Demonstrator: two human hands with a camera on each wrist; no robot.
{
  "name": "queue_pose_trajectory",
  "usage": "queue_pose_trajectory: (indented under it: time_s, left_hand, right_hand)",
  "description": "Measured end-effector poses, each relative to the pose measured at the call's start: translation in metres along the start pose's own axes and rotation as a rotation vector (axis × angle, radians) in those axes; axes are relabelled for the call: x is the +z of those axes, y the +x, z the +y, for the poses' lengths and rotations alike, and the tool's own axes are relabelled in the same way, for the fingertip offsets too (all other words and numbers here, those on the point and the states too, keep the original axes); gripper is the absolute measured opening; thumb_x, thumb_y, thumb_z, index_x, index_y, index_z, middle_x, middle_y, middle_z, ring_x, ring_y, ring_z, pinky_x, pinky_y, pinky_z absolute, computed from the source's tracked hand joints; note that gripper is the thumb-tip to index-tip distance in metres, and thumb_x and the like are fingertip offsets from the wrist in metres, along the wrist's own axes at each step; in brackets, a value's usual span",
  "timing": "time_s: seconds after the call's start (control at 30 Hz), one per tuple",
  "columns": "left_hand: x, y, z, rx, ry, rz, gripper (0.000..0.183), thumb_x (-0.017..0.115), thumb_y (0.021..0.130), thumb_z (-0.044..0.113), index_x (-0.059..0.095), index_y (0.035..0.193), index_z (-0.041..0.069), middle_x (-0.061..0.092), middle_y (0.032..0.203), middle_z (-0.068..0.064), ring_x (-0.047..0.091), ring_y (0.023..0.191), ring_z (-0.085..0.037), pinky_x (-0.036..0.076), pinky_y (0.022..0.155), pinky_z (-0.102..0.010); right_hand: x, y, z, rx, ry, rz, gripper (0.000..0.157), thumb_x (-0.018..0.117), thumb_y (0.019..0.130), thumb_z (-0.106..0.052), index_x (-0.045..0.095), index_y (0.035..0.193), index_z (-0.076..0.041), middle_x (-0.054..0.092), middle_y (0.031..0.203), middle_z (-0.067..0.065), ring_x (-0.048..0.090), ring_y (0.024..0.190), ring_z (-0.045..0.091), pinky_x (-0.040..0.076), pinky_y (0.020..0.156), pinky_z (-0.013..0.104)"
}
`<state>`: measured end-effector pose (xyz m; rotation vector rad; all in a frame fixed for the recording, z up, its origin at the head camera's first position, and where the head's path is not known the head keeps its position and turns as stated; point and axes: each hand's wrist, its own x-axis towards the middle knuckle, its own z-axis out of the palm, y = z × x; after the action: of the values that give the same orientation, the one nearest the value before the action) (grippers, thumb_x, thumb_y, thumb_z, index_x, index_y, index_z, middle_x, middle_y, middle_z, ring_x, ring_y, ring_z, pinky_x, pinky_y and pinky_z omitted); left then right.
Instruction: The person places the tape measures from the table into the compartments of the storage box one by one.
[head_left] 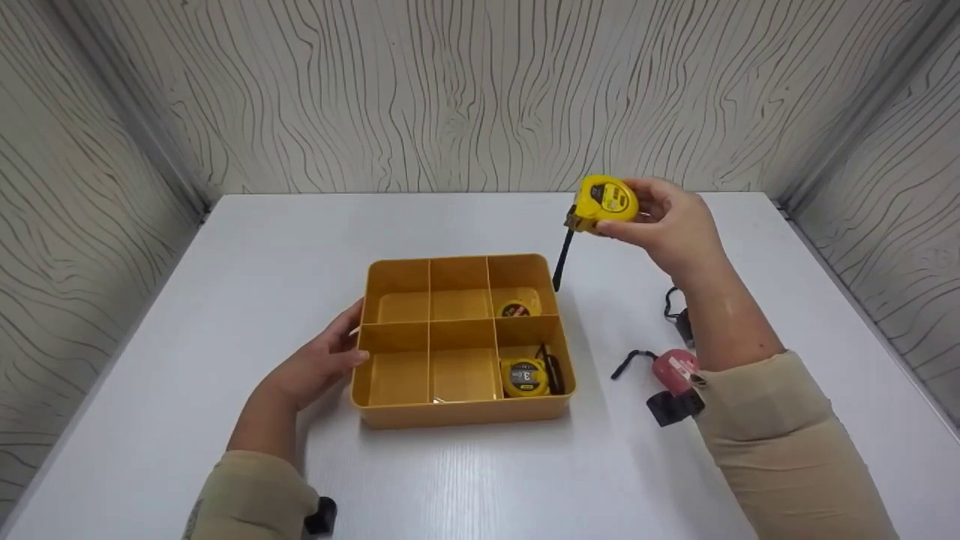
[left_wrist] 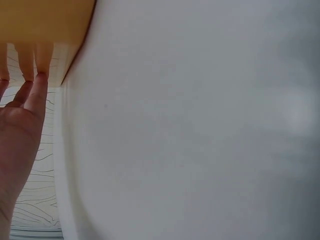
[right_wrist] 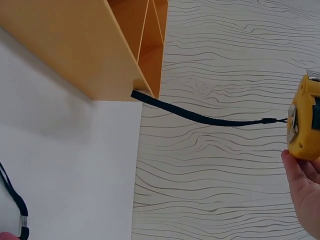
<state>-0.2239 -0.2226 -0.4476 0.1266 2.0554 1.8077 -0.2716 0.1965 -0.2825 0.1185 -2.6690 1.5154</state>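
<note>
In the head view, my right hand (head_left: pixel 675 225) grips a yellow tape measure (head_left: pixel 611 196) above the table, to the right of and beyond the orange-yellow divided box (head_left: pixel 465 414). The tape measure's black wrist strap (head_left: pixel 564 259) hangs down near the box's far right corner. My left hand (head_left: pixel 319 364) rests on the box's left side. Its thumb lies at the rim, and in the left wrist view its extended fingers (left_wrist: pixel 36 97) touch the outer wall. A yellow tape measure (head_left: pixel 525 377) sits in the near right compartment. Another tape measure (head_left: pixel 516 308) lies in the far right one, partly hidden by a divider.
On the table (head_left: pixel 480 480), right of the box, lies a red tape measure (head_left: pixel 673 369) with a black strap. A dark object (head_left: pixel 684 328) with a cord is partly hidden behind my right forearm. Wood-grain panels (head_left: pixel 465 97) enclose the table at the back and sides.
</note>
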Motion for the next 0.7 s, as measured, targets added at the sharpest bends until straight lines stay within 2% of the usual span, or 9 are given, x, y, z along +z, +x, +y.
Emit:
queue_pose_trajectory:
  time_s: [0.33, 0.57, 0.7]
  left_hand:
    - [0.002, 0.000, 0.001, -0.025, 0.017, 0.022, 0.080, 0.067, 0.082, 0.026, 0.018, 0.143, 0.040, 0.019, 0.149, 0.013, 0.026, 0.134, -0.014, 0.024, 0.108, -0.043]
    - [0.002, 0.002, 0.001, -0.013, -0.018, -0.017, 0.082, 0.066, 0.083, 0.022, 0.015, 0.145, 0.037, 0.014, 0.151, 0.008, 0.022, 0.136, -0.019, 0.023, 0.108, -0.042]
    - [0.003, 0.003, 0.001, -0.021, -0.003, -0.007, 0.082, 0.067, 0.082, 0.024, 0.015, 0.145, 0.037, 0.014, 0.151, 0.008, 0.023, 0.136, -0.018, 0.024, 0.107, -0.042]
  right_hand:
    - [0.009, -0.001, -0.019, -0.066, 0.051, -0.003, 0.073, 0.075, 0.071, -0.036, 0.044, 0.134, -0.014, 0.052, 0.125, 0.004, 0.053, 0.112, 0.016, 0.045, 0.091, 0.026]
    - [0.021, 0.002, -0.026, -0.133, 0.069, -0.020, 0.070, 0.077, 0.071, -0.032, 0.046, 0.131, -0.013, 0.053, 0.123, 0.003, 0.055, 0.110, 0.016, 0.046, 0.090, 0.026]
    - [0.029, 0.005, -0.030, -0.151, 0.067, -0.030, 0.070, 0.077, 0.071, -0.032, 0.047, 0.131, -0.012, 0.053, 0.123, 0.003, 0.054, 0.110, 0.016, 0.046, 0.090, 0.026]
